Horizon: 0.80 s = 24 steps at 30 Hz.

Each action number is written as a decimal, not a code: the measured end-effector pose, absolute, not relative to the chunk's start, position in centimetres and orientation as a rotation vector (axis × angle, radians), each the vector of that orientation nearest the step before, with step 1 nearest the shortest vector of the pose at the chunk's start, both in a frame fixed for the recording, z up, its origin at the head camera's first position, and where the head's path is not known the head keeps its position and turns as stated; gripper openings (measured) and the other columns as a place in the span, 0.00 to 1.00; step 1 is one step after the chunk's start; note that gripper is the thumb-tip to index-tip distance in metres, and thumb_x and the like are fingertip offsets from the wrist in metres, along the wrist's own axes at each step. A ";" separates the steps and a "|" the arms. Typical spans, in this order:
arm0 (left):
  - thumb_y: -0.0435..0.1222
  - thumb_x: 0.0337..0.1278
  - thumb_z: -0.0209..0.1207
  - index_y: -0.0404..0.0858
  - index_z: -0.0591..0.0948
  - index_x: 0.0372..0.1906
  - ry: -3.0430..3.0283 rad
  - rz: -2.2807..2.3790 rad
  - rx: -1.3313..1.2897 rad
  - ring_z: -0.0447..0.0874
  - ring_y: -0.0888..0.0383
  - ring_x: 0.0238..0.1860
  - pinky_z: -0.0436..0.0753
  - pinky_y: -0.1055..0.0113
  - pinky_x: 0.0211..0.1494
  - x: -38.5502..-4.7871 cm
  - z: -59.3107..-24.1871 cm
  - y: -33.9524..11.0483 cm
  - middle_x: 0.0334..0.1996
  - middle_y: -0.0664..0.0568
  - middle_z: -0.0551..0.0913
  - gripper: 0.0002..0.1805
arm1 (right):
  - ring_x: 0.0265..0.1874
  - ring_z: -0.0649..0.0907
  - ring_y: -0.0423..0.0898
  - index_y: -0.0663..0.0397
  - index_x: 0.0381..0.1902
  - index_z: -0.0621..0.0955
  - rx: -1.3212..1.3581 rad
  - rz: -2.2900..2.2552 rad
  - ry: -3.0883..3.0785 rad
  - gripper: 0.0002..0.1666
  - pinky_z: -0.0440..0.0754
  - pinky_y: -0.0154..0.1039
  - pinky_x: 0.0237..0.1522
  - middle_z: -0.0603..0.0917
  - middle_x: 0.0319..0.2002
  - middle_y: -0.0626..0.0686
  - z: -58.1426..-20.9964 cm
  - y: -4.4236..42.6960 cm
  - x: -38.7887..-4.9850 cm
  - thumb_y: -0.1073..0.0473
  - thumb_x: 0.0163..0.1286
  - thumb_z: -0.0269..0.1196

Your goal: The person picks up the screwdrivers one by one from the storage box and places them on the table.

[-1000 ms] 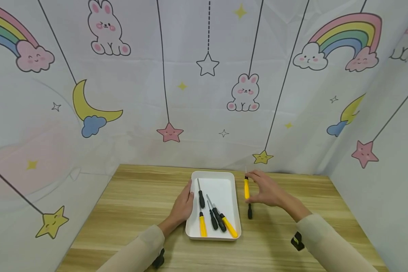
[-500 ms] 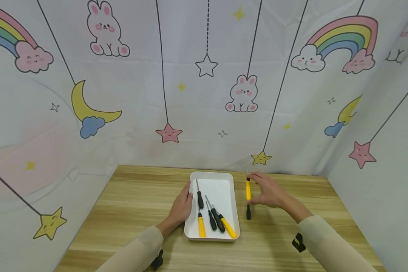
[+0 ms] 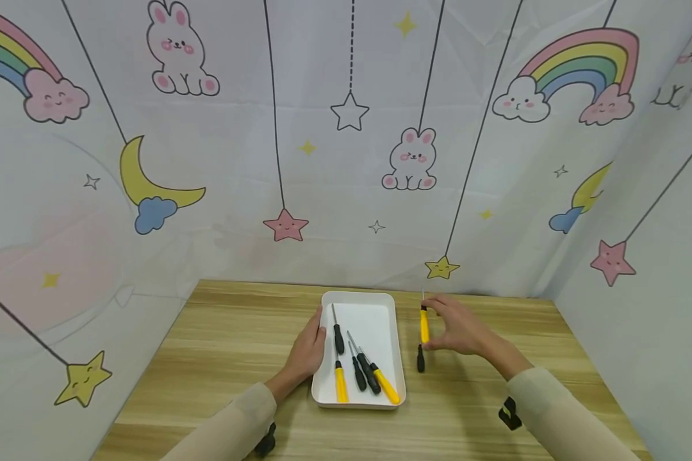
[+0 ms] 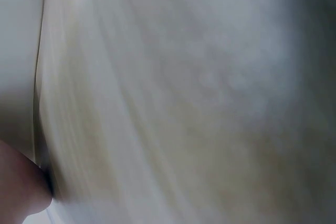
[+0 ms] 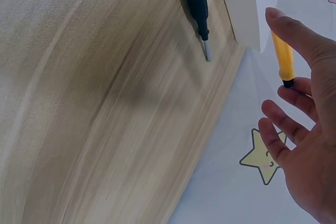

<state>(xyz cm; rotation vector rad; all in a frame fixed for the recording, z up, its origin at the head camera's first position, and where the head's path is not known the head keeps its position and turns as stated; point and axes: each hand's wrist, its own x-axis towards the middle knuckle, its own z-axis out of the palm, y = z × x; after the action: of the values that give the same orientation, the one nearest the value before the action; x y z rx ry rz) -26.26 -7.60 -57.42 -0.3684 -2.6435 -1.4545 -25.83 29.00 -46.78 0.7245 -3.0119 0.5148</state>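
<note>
My left hand (image 3: 309,349) grips the left rim of a white tray (image 3: 400,349), thumb over the edge. In the tray lie three black-handled screwdrivers and two yellow-handled ones, among them a black one (image 3: 338,339) and a yellow one (image 3: 386,385). To the right of the tray, my right hand (image 3: 458,326) pinches a yellow-handled screwdriver (image 3: 424,325) between thumb and fingers, its tip pointing away. In the right wrist view its handle (image 5: 284,59) is between the thumb and a finger, the other fingers apart. A small black screwdriver (image 3: 420,360) lies on the table just below the held one.
The wood-patterned table (image 3: 236,346) ends against a white cloth backdrop (image 3: 236,160) printed with rabbits, stars and rainbows. A second cloth wall (image 3: 669,256) stands on the right. The left wrist view is blurred, with the tray wall (image 4: 18,66) at its left edge.
My right hand has shifted slightly right with the yellow screwdriver, so more of the black screwdriver on the table shows. My left hand stays at the tray.
</note>
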 end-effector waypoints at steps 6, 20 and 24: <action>0.32 0.85 0.42 0.29 0.55 0.84 -2.646 -1.449 -0.359 0.57 0.37 0.81 0.57 0.43 0.83 -26.4 -57.6 -7.5 0.82 0.37 0.58 0.30 | 0.64 0.78 0.63 0.60 0.74 0.75 0.724 0.501 -3.024 0.56 0.77 0.65 0.66 0.77 0.69 0.61 -47.2 29.3 -25.8 0.42 0.53 0.84; 0.31 0.85 0.42 0.29 0.55 0.84 -2.642 -1.457 -0.362 0.56 0.37 0.82 0.57 0.43 0.83 -26.2 -57.7 -7.5 0.82 0.36 0.58 0.30 | 0.68 0.75 0.67 0.62 0.72 0.77 0.760 0.438 -3.017 0.55 0.72 0.68 0.69 0.77 0.70 0.63 -48.4 29.8 -25.0 0.43 0.51 0.85; 0.32 0.85 0.42 0.29 0.55 0.84 -2.636 -1.464 -0.354 0.56 0.38 0.82 0.56 0.44 0.83 -26.3 -57.7 -7.6 0.83 0.36 0.58 0.30 | 0.68 0.75 0.66 0.61 0.72 0.77 0.744 0.422 -3.044 0.56 0.73 0.68 0.69 0.77 0.70 0.63 -48.6 29.9 -24.9 0.42 0.51 0.85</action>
<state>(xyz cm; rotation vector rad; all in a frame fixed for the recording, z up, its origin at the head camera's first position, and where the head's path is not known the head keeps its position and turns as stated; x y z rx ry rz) -26.26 -7.56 -57.69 -0.3544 -2.6358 -1.4636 -24.91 29.87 -48.65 0.7439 -3.0444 0.4218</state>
